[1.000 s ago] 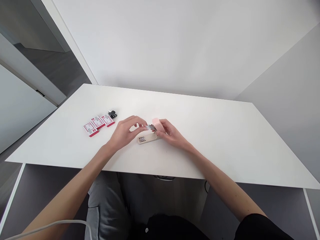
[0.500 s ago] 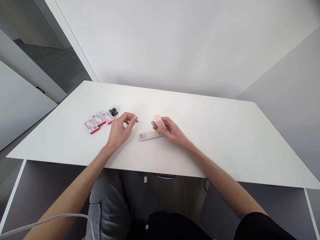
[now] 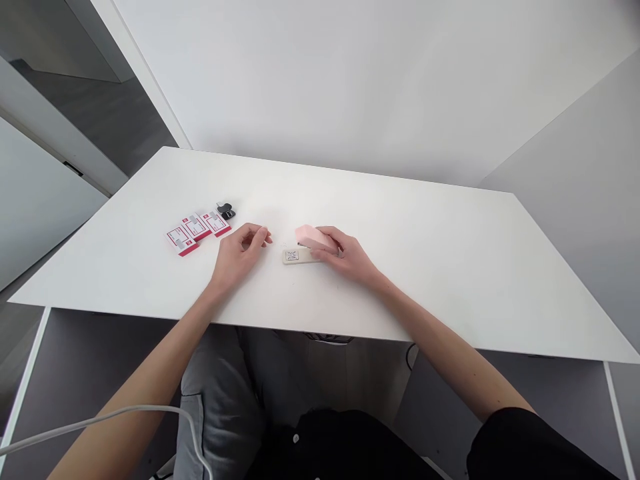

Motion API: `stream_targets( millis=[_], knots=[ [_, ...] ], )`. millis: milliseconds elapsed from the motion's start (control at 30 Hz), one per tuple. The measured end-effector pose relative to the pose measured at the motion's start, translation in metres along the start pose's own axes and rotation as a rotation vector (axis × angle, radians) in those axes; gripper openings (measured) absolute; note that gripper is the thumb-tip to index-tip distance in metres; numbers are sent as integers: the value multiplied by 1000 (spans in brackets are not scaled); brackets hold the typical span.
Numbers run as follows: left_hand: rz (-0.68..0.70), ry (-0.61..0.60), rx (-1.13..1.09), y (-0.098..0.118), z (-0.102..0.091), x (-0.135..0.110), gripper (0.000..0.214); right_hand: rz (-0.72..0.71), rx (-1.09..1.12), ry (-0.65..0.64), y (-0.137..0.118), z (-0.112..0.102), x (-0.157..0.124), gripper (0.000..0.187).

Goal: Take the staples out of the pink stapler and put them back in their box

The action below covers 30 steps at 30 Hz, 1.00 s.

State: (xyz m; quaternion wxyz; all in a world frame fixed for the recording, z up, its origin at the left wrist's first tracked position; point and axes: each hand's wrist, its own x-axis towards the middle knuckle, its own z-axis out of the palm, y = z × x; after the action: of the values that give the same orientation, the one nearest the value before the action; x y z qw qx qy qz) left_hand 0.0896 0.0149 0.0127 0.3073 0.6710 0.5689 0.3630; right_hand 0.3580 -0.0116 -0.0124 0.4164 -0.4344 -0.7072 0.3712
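The person's right hand [image 3: 345, 253] lies over the rear of a small stapler [image 3: 303, 247], near the middle of the white desk [image 3: 450, 267]. The fingers are closed around the pink top arm and the thumb is tucked at its near side. The stapler lies lengthwise, its nose pointing to 9 o'clock. The pink arm stands a little above the beige base, open at the nose and hinged under the palm. A small printed label shows on the front of the base.

The left hand [image 3: 240, 250] rests on the desk at 9 o'clock of the stapler, near it but not touching. It is half curled, with the fingertips drawn towards the thumb. Nothing shows in it, though anything very small between the fingertips would be too fine to make out.

At 10 o'clock of the left hand lie three red-and-white boxes [image 3: 195, 230] in a slanted row, edges touching. A small black clip-like object [image 3: 226, 211] sits just beside the row's 2 o'clock end.

By my reading, the step in hand is bringing the pink arm down onto the base, and it is nearly done. Seating it would call for a straight downward press from the right hand. The base must stay flat on the desk, and the left hand is close enough to steady the nose.
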Motion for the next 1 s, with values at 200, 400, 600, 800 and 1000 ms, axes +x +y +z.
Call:
stream_targets(
  millis=[200,400,600,800,1000],
  knots=[
    [5,5,-3,0,3,-1,30,-40,-105,48,0,3,1,39],
    [19,36,-7,-4,5,1,28,1,-136,86,2,5,1,43],
    [28,100,-21,-5,6,3,30,-45,-214,124,9,12,5,38],
    [4,193,-45,-9,5,2,27,-11,-253,178,8,38,23,34],
    [7,203,-25,-9,-1,-10,29,32,-317,190,6,68,52,25]
  ],
)
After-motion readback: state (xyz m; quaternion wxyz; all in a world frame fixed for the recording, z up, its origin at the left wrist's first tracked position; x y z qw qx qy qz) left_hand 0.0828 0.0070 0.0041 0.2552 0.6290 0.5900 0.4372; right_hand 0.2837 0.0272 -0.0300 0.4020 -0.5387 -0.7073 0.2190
